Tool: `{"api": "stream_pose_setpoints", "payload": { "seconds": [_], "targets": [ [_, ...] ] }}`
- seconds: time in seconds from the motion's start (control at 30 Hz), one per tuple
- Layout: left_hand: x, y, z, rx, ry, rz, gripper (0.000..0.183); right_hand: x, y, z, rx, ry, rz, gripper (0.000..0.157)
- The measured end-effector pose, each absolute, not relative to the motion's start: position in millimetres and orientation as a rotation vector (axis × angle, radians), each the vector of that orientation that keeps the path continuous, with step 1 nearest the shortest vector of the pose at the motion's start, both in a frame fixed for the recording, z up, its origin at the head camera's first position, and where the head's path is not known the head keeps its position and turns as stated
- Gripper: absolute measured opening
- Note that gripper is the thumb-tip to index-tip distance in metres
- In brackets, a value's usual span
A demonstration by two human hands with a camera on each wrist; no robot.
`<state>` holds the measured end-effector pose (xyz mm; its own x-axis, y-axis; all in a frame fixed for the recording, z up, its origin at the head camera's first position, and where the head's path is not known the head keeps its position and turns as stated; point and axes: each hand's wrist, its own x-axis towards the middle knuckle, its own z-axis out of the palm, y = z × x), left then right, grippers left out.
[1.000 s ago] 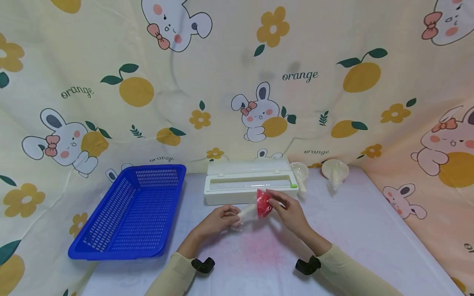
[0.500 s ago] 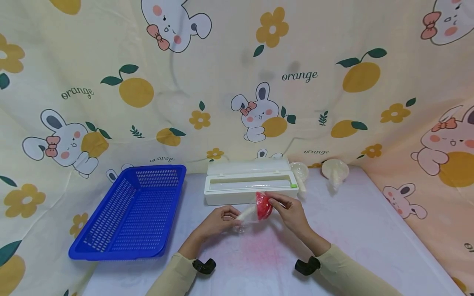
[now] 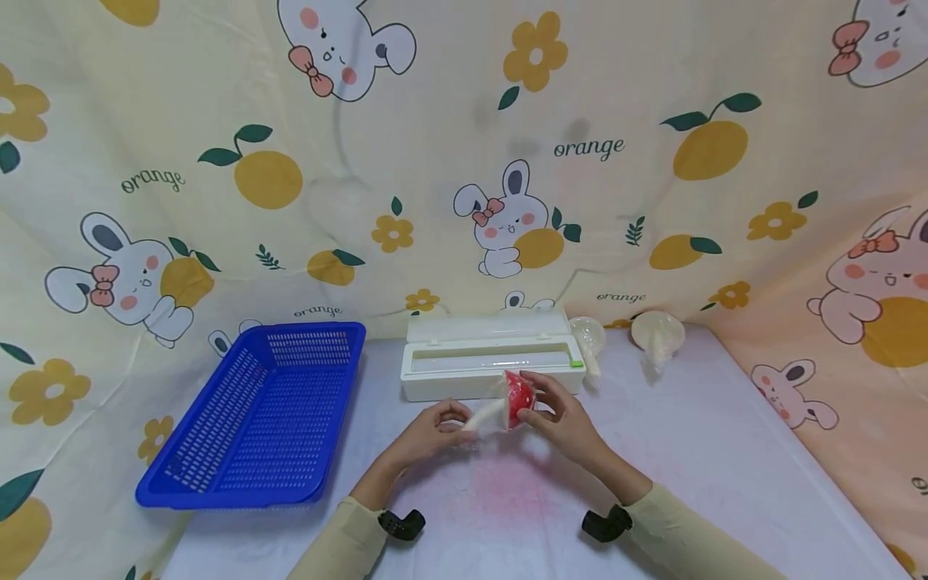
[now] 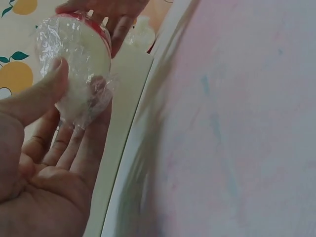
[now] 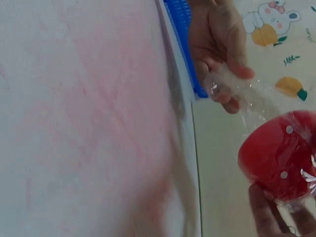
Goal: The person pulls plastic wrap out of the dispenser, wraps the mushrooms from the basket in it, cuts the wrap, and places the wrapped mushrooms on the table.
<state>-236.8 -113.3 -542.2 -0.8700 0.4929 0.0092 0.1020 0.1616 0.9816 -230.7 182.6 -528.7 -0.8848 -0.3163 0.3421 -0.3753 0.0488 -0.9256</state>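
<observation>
A toy mushroom (image 3: 519, 400) with a white-dotted red cap and pale stem is wrapped in clear plastic film. It is held level above the table, in front of the white box. My left hand (image 3: 433, 431) pinches the stem end, where loose film bunches; in the left wrist view the thumb (image 4: 49, 89) presses on the film. My right hand (image 3: 569, 419) grips the cap's rounded side, with thumb and fingers spread around it. In the right wrist view the red cap (image 5: 276, 153) shows its glossy wrapping, while part of the right hand is out of frame.
A white cling film dispenser (image 3: 442, 390) stands with its lid raised behind the hands. Right of it lie two pale film-wrapped mushroom-shaped things, one nearer (image 3: 589, 334) and one farther right (image 3: 656, 332). A blue perforated basket (image 3: 271, 419) is at left. Patterned cloth hangs behind.
My right hand has shifted its grip on the cap, its thumb now lower and its fingers spread wider. The cap has turned slightly and moved a little right. The left hand stays on the stem.
</observation>
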Motion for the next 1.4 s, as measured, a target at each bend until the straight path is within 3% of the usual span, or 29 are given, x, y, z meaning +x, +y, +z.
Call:
{"api": "stream_pose_setpoints", "payload": {
  "seconds": [0.23,0.57,0.8,0.87,1.07,1.4],
  "targets": [
    [-236.1,-114.8,-541.7,0.564,2.101,1.676,0.029,-232.5,186.5,-530.8,0.741,-2.167,1.922,0.068],
    [-237.1,-112.3,-538.6,0.546,2.153,1.585,0.041,-229.1,184.0,-530.0,0.890,-2.128,1.857,0.064],
    [-236.8,-111.3,-539.7,0.578,2.288,1.633,0.034,-230.2,183.6,-528.7,0.949,-2.244,1.788,0.081],
    [-236.4,-110.8,-539.5,0.572,2.287,1.692,0.033,-229.9,182.9,-527.1,0.897,-2.281,1.804,0.076],
    [-233.6,-106.2,-538.9,0.561,2.295,1.763,0.035,-231.6,179.2,-524.4,0.653,-2.347,1.982,0.043],
    [-229.1,-101.5,-534.4,0.513,2.309,1.760,0.054,-230.2,179.1,-522.8,0.770,-2.298,2.056,0.040]
  ]
}}
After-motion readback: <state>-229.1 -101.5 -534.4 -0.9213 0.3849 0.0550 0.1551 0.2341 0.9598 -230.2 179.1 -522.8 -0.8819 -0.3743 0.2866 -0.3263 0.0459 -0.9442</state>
